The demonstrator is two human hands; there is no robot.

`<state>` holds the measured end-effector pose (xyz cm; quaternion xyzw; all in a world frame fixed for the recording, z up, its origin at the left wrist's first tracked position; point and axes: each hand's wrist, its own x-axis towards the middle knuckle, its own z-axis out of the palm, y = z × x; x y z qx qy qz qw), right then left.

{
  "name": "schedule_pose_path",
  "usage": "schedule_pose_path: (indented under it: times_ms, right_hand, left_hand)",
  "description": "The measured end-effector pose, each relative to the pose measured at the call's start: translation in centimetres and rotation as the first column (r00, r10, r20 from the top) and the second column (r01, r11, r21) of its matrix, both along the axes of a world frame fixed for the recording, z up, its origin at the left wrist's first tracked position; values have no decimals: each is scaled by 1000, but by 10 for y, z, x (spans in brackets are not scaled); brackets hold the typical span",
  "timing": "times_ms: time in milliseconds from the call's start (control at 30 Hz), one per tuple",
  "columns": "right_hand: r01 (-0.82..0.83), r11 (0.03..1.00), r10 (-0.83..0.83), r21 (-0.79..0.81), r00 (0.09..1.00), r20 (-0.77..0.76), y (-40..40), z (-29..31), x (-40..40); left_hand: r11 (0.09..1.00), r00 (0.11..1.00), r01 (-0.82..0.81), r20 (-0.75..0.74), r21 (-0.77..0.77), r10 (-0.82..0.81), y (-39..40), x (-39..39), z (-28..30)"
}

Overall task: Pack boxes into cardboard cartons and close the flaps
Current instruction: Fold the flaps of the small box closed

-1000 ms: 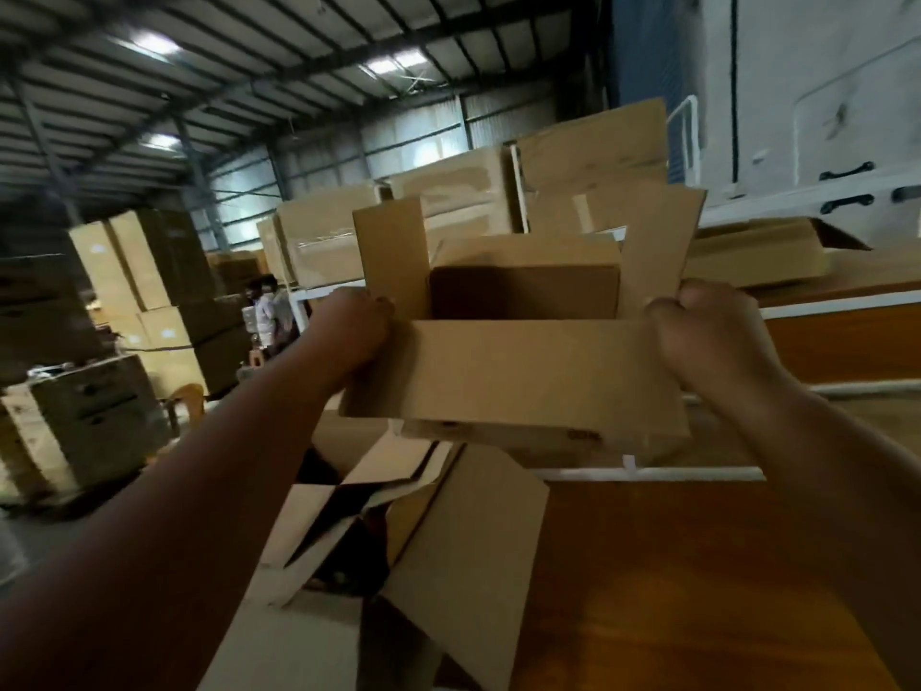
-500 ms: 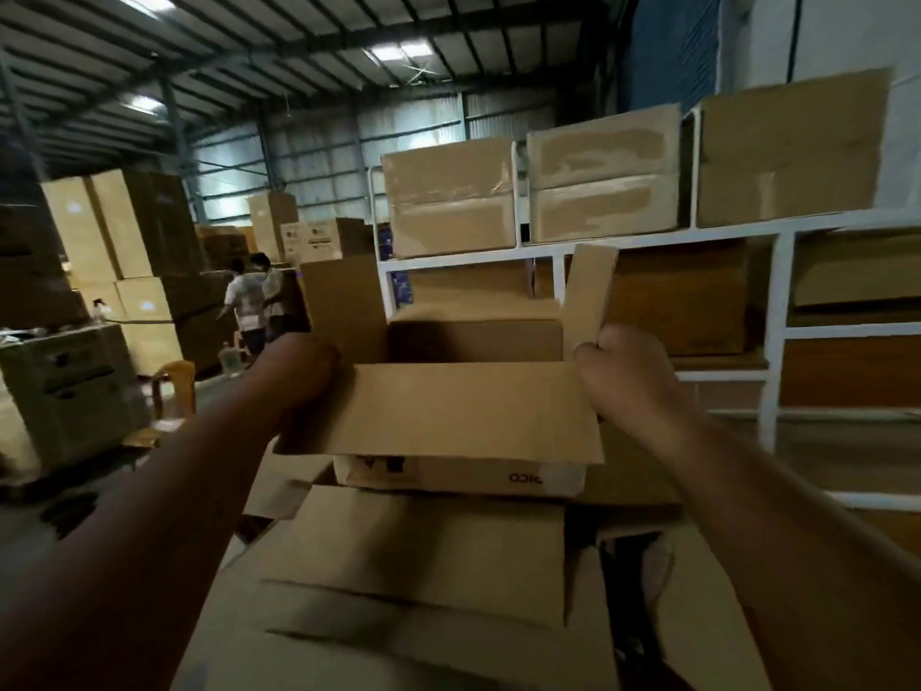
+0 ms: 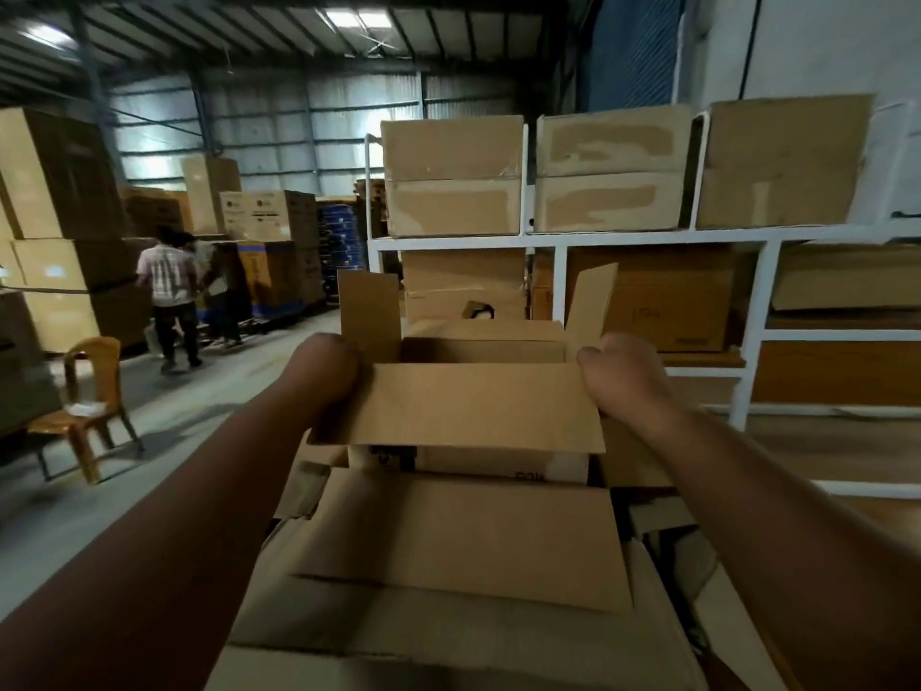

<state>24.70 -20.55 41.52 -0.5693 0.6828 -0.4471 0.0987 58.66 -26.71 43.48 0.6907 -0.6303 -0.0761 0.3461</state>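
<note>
An open carton point(image 3: 478, 391) is being held up between both hands, its four flaps unfolded — the near flap is hanging down toward the person, the side flaps are standing upright. The left hand point(image 3: 324, 371) is gripping the carton's left edge; the right hand point(image 3: 623, 376) is gripping its right edge, fingers curled out of sight. Directly below the hands, more cartons point(image 3: 458, 536) are lying with flaps loose. Beyond the right hand a white rack point(image 3: 558, 239) is carrying taped boxes point(image 3: 451, 177). Left of the left hand an orange chair point(image 3: 89, 391) is standing on the floor — two people point(image 3: 167, 286) are standing further back.
</note>
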Motion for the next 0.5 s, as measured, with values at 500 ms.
schedule_pose_path:
  times_ms: [500]
  right_hand:
    - [53,986,36,158,859,-511,38,-96,20]
  left_hand:
    - [996,958,12,285,88,-37,30,8,-99]
